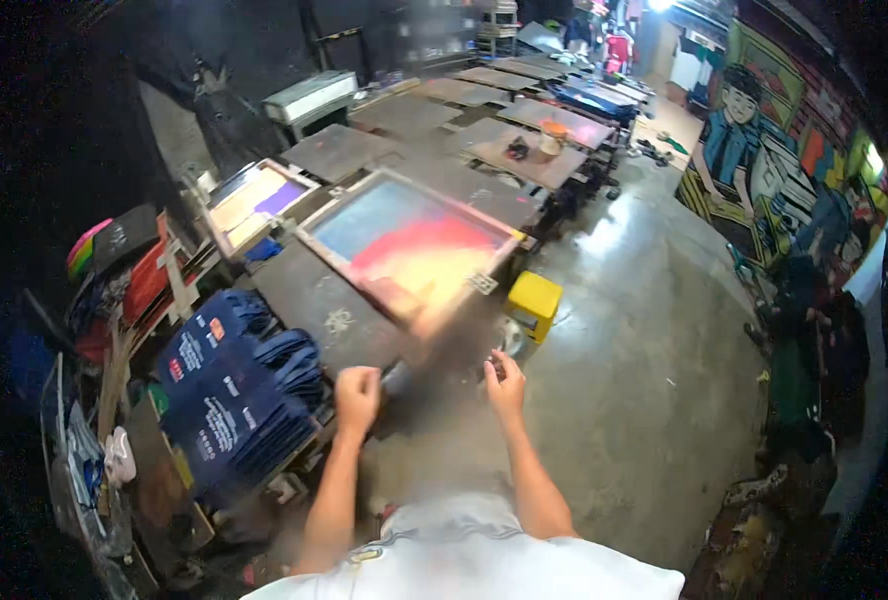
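Note:
A wooden-framed printing screen (404, 240) with blue mesh and red and yellow ink lies tilted on the long dark table (309, 300); its near corner is motion-blurred. Just below that corner, my left hand (357, 392) is curled into a fist and my right hand (505, 382) has its fingers pinched together. A dark, blurred bar (434, 372) runs between the two hands, and each hand seems to grip one end. A stack of dark blue printed bags (229, 400) lies on the table just left of my left hand.
A yellow stool (534, 297) stands on the concrete floor (624, 380) beside the table. More printing tables (524, 120) stretch away, one carrying a small tub (553, 135). Another framed screen (254, 200) lies at left. A painted mural wall (764, 150) runs along the right.

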A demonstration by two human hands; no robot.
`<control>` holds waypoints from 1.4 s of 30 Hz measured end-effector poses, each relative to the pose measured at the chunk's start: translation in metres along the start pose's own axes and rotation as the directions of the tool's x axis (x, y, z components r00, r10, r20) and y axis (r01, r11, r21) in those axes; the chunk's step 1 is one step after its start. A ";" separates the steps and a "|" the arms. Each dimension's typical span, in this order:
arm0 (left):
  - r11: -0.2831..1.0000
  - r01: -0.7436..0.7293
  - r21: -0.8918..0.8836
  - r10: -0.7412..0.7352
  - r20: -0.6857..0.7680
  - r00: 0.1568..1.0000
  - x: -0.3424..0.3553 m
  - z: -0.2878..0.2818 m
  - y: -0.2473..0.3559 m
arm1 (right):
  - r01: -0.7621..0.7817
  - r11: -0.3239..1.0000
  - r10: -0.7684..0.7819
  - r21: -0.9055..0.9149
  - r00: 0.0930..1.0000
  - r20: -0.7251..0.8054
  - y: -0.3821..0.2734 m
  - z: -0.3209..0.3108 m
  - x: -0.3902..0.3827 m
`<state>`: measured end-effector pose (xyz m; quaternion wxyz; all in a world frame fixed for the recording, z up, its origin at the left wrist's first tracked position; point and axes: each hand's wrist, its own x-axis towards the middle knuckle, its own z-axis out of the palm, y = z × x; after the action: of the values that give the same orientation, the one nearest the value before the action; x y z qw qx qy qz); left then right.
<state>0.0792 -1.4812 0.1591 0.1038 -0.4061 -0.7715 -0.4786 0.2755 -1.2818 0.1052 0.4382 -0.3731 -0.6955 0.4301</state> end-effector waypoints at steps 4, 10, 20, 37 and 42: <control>0.992 -0.050 -0.119 0.117 0.659 0.743 -0.029 0.148 0.037 | -0.014 0.997 0.013 -0.079 1.000 -0.012 0.024 -0.085 0.029; 0.937 -0.111 -0.332 0.321 0.690 0.649 -0.055 0.266 0.083 | -0.138 0.982 0.103 -0.133 0.966 -0.238 0.040 -0.197 0.048; 0.945 0.073 -0.320 0.167 0.660 0.732 -0.009 0.382 0.144 | -0.344 0.939 0.322 -0.005 0.882 -0.344 0.098 -0.257 0.119; 0.922 0.249 -0.298 0.094 0.793 0.602 0.269 0.609 0.191 | -0.180 0.958 0.074 -0.225 0.907 -0.414 0.179 -0.337 0.446; 0.903 0.149 -0.404 0.242 0.762 0.601 0.291 0.690 0.206 | -0.242 0.948 0.146 -0.206 0.907 -0.396 0.217 -0.355 0.503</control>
<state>0.1979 -0.7166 0.0952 -0.3301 -0.6094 -0.5996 -0.4002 0.4674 -0.6585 0.1364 0.4674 -0.5686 -0.6063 0.3011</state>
